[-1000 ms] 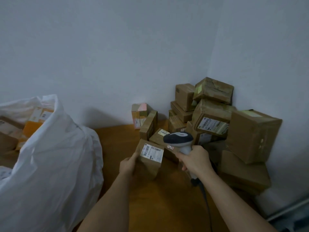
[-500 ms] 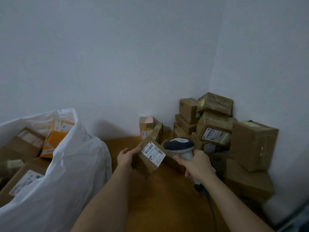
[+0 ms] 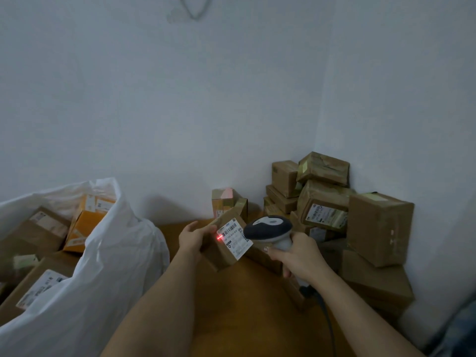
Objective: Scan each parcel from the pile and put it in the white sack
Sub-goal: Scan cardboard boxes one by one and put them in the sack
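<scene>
My left hand (image 3: 194,238) grips a small brown parcel (image 3: 226,249) by its left side, lifted above the wooden table (image 3: 247,305). Its white barcode label (image 3: 235,238) faces me, and a red scanner light falls on the label's left edge. My right hand (image 3: 300,256) holds the grey-and-white barcode scanner (image 3: 270,229) by its handle, the head close to the label's right side. The pile of brown parcels (image 3: 327,210) fills the corner to the right. The white sack (image 3: 103,269) stands open at the left with several parcels inside.
A small pink-and-orange box (image 3: 222,200) stands against the back wall behind the held parcel. The scanner's dark cable (image 3: 327,320) runs down along my right forearm. Walls close in behind and to the right of the table.
The parcel has been lifted and tilted so its label faces the scanner. The red scan light now shows on the label. My view has risen, showing more of the sack's contents.
</scene>
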